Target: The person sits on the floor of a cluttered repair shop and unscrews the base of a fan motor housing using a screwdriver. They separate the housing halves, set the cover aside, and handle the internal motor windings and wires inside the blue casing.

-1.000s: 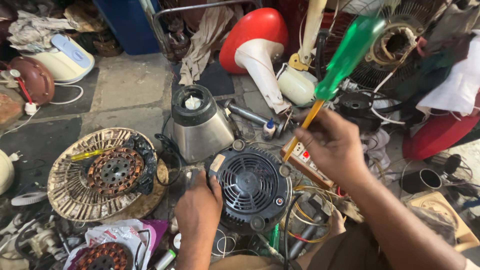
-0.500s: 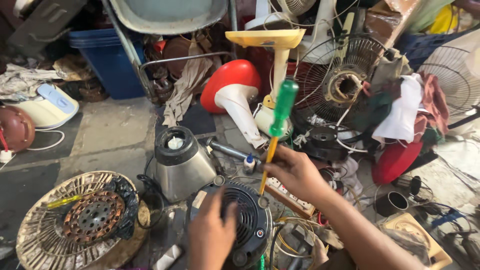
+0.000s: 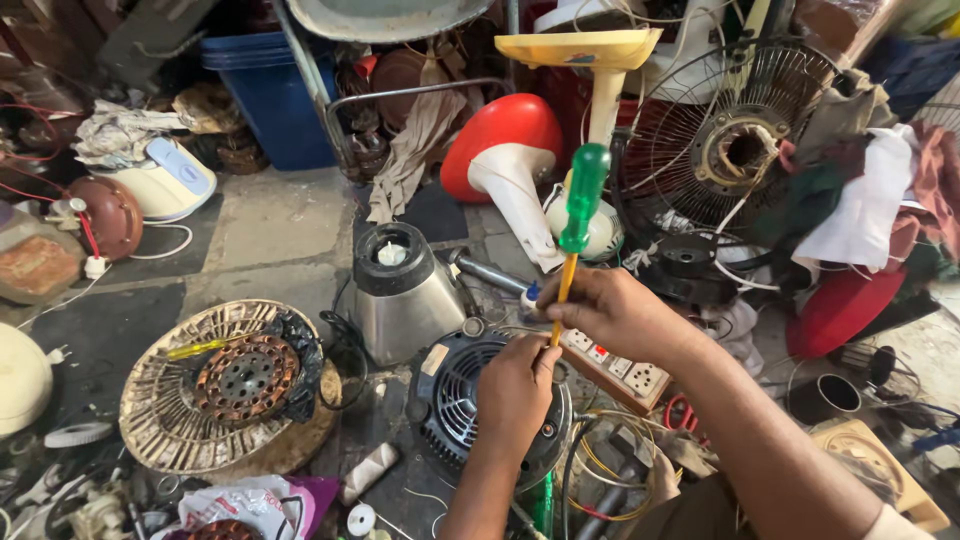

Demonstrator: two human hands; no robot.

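Note:
My right hand (image 3: 620, 312) grips the yellow shaft of a screwdriver with a green handle (image 3: 583, 200), held nearly upright, its tip down at the rim of a black round fan motor housing (image 3: 455, 395). My left hand (image 3: 515, 385) rests on top of the housing and holds it steady, covering its right half. The screwdriver's tip is hidden between my two hands.
A steel blender base (image 3: 403, 295) stands just behind the motor. A power strip (image 3: 620, 372) lies to the right. A wound stator on a woven disc (image 3: 235, 385) is at left. Fan guards, a red and white fan stand (image 3: 505, 160), cloths and wires crowd the back and right.
The view has tilted and closed in. My right hand has brought the screwdriver from high and slanted at the right down to upright over the housing's rim. My left hand has stayed on the housing.

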